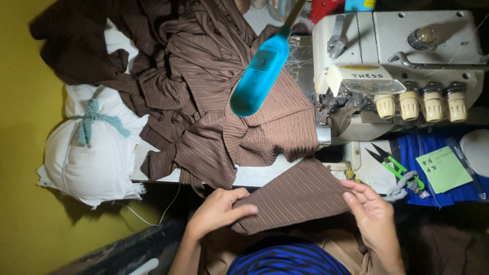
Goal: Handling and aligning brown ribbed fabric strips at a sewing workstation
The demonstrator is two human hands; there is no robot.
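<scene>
Heaped at ten o'clock of the white overlock sewing machine (407, 66): brown ribbed fabric pile (204, 102); at five o'clock, green-handled thread snips (395, 163); tied white cloth bundle (91, 147) at nine o'clock.
</scene>
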